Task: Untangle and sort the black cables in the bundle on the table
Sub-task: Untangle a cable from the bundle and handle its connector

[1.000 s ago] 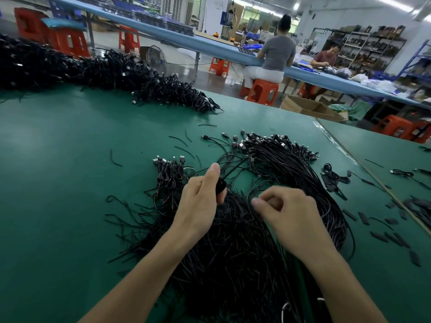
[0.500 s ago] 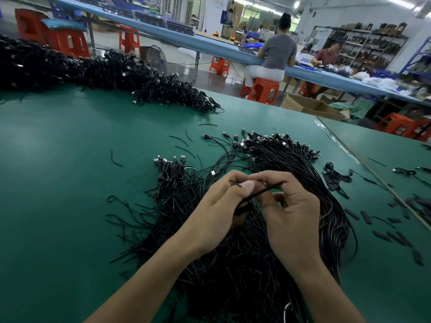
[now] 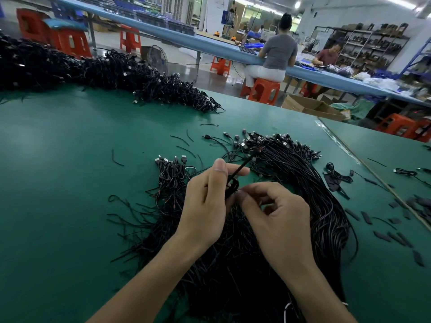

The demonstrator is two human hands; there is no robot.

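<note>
Factory hall, long blue benches at the back, and a person in a grey shirt [image 3: 278, 52] seated on an orange stool [image 3: 263, 89]. Up front is the green tabletop [image 3: 70, 183], and the bundle of black cables [image 3: 326, 206] sprawls across its middle, plug ends fanned toward the far edge. Both hands are over it. The left hand [image 3: 205, 206] has its grip clamped on 1 black cable [image 3: 241, 169], thumb up, the strand running taut up and right into the plug ends. The right hand [image 3: 279, 220], fingers curled, pinches the loop of that same cable just beside the left palm. Another heap of cables [image 3: 93, 68] lies along the far left edge, and short black pieces [image 3: 382, 236] are scattered to the right.
</note>
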